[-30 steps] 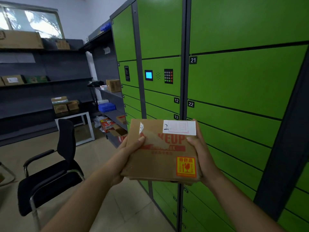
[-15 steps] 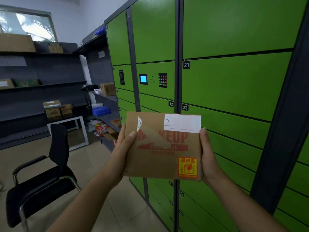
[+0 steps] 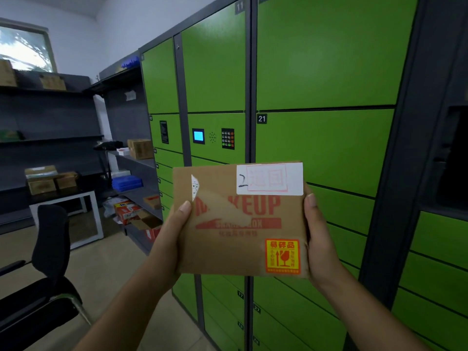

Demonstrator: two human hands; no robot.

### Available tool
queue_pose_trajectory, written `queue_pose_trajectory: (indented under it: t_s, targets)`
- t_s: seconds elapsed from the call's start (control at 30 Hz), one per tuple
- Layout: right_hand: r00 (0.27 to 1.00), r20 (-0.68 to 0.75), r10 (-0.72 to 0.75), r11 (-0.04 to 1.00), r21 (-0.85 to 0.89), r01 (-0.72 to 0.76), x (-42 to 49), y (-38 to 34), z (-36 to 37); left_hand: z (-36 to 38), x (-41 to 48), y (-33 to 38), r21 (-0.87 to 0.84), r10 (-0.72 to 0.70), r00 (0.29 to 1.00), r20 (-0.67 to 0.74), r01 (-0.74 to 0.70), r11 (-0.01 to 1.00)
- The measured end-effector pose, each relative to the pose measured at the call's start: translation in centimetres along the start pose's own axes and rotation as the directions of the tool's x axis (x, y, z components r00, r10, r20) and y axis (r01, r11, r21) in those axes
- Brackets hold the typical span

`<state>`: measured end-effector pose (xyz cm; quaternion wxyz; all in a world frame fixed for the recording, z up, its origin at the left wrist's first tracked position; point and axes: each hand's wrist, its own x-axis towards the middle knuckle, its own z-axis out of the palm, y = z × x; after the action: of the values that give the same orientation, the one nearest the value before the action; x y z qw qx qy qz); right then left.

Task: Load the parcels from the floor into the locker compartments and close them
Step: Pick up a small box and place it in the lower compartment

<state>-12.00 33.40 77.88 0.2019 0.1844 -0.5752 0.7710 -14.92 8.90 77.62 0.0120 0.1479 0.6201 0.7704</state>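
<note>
Cardboard parcel (image 3: 228, 249) raised two-handed in front of the lower left corner of door 21 (image 3: 329, 148).
Clamps by both side edges: left grip (image 3: 172, 236) wrapped round the left edge, thumb over the printed face; right grip (image 3: 319, 239) wrapped round the right edge, thumb along the rim. Holds upright, printed face toward the wearer, probably to read the white label (image 3: 269, 178) marked "2" before choosing a compartment. Suits the orange fragile sticker (image 3: 282, 256) at the lower right corner as well. Fills the whole gap between both grips, forward of the doors under door 21, touching none as far as can be judged. Shows door 21 and its neighbours shut, and the keypad (image 3: 228, 138) left of door 21 untouched. Calls next for an open compartment; loading not yet begun.
</note>
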Motion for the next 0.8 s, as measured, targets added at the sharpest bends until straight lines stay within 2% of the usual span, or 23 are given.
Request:
queue_pose_trajectory:
  t_s: [0.17,0.27,0.33,0.43,0.57,0.8]
  targets:
    - [0.994,-0.094,-0.050,0.998,-0.046,0.046,-1.0,-1.1,-0.8,1.3,0.0,0.4,-0.078,0.032,0.999,-0.008,-0.032,0.996]
    - [0.982,-0.164,-0.098,0.994,-0.059,0.090,-2.1,-2.3,-1.9,2.8,0.4,0.9,-0.156,-0.036,0.997,-0.064,0.025,0.987]
    - [0.974,-0.192,-0.121,0.991,-0.084,0.106,-3.0,-3.5,-2.7,4.1,1.6,1.4,-0.135,-0.052,0.996,-0.072,0.041,0.990]
    - [0.954,-0.252,-0.165,0.982,-0.136,0.134,-4.6,-5.6,-4.5,6.5,2.4,1.4,-0.110,-0.001,1.000,0.017,0.003,0.994]
    - [0.911,-0.339,-0.235,0.961,-0.219,0.167,-6.5,-8.7,-7.2,11.5,2.1,1.4,-0.222,-0.067,0.981,0.183,0.108,0.969]
    - [0.777,-0.517,-0.358,0.919,-0.344,0.194,-8.7,-14.4,-12.8,21.0,3.0,1.7,-0.203,0.013,0.910,0.415,0.079,0.976]
